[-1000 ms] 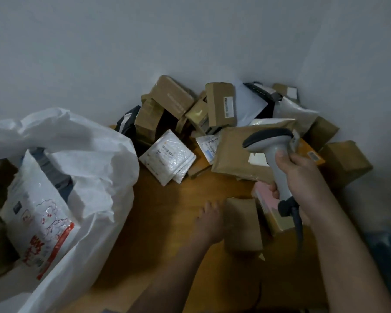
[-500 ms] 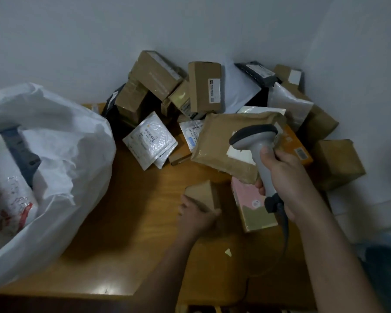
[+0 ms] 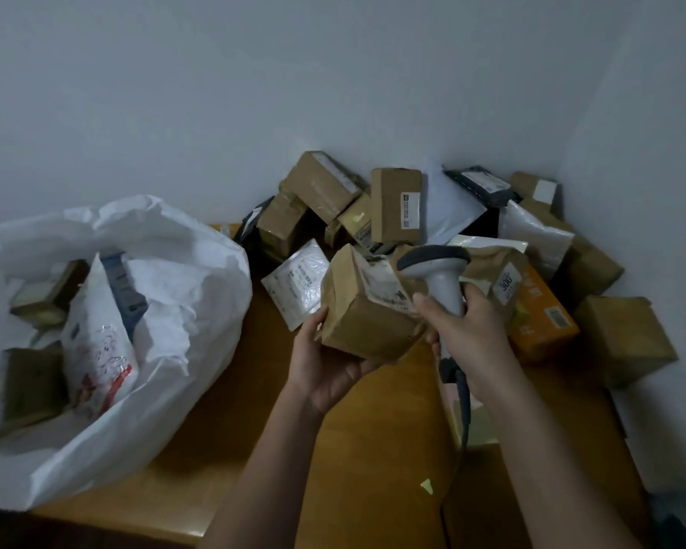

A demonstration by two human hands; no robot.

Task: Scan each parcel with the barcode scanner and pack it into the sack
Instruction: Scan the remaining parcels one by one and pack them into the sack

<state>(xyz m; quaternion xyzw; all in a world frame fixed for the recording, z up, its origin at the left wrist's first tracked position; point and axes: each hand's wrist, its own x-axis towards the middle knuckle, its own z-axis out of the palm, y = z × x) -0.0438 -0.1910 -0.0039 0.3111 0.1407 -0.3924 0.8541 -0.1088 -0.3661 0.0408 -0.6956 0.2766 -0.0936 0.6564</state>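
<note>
The wooden table (image 3: 357,449) fills the lower half of the view. At nine o'clock sits the white sack (image 3: 183,311), mouth open, several parcels already inside. From twelve to three o'clock a heap of parcels (image 3: 397,210) is banked into the wall corner. At centre, lifted off the table, is a brown paper-wrapped parcel (image 3: 367,311); the left hand (image 3: 329,370) cradles it from below, fingers curled round its lower left edge. Just at its three o'clock, the right hand (image 3: 468,334) wraps its fingers round the handle of the grey barcode scanner (image 3: 438,271), whose head touches or overlaps the parcel's top.
</note>
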